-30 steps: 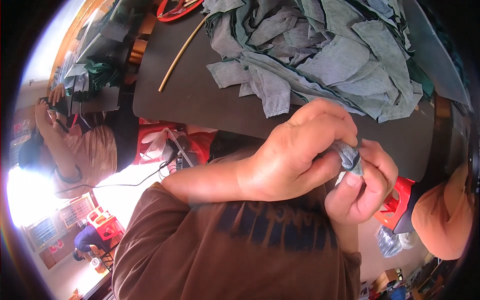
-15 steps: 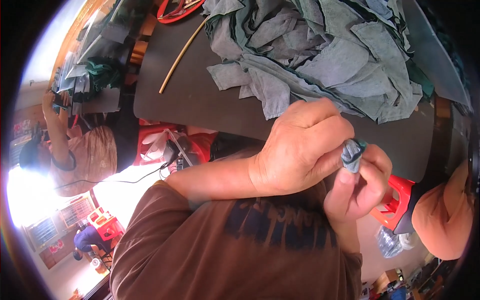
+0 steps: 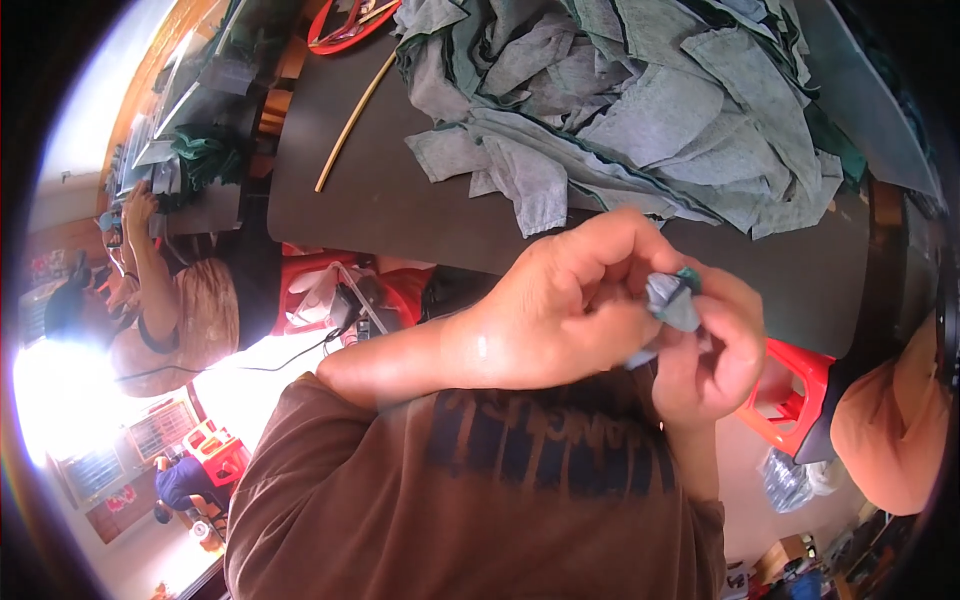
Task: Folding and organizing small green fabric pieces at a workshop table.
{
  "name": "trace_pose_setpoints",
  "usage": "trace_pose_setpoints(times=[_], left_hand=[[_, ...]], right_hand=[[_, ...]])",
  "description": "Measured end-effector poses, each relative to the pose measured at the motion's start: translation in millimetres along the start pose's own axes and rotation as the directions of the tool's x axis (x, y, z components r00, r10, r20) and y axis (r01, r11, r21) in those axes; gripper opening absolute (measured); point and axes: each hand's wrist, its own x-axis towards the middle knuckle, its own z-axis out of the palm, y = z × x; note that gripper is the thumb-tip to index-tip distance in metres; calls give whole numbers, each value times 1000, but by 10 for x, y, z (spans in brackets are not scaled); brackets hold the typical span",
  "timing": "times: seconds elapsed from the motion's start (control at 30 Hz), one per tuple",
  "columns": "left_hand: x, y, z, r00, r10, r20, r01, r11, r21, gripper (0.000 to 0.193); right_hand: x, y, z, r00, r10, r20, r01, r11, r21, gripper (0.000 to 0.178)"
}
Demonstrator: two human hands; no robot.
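A small folded grey-blue piece of fabric [image 3: 672, 302] with a dark green edge is held between my two hands in front of my chest. My right hand [image 3: 722, 345] pinches it between thumb and fingers. From the left, my left hand [image 3: 555, 305] curls its fingers round the other side, and its fingertips are partly hidden behind the cloth. A paler bit of the fabric pokes out beneath my left thumb. Just beyond my hands, a heap of grey cloth pieces [image 3: 655, 110] with dark green undersides covers much of the table [image 3: 320, 215].
A thin yellowish stick [image 3: 355, 122] and a red-rimmed tray [image 3: 355, 40] lie at the table's far left. A red stool [image 3: 790, 395] and a person's arm [image 3: 890, 440] are close on the right. Another person [image 3: 175, 310] works at the left.
Both hands have shifted slightly left with the fabric. My left hand has rolled so that its fingers and inner side show more, and the fabric has turned between the fingers.
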Motion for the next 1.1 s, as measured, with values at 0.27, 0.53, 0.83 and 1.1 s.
trace_pose_setpoints(times=[0.27, 0.53, 0.83, 1.1], left_hand=[[-40, -174, -30, 753, 546, 367, -618, 396, 679, 26], [151, -151, -86, 749, 631, 204, -621, 560, 549, 25], [214, -147, -194, 809, 570, 145, -508, 554, 659, 10], [38, 118, -224, 998, 41, 41, -53, 935, 351, 17]], right_hand=[[-112, -25, 50, 925, 329, -189, -234, 886, 401, 25], [-100, -112, 88, 905, 416, -94, -288, 759, 583, 23], [104, -219, -51, 684, 653, 326, -594, 239, 768, 30], [152, -269, -246, 733, 663, 154, -662, 642, 387, 13]])
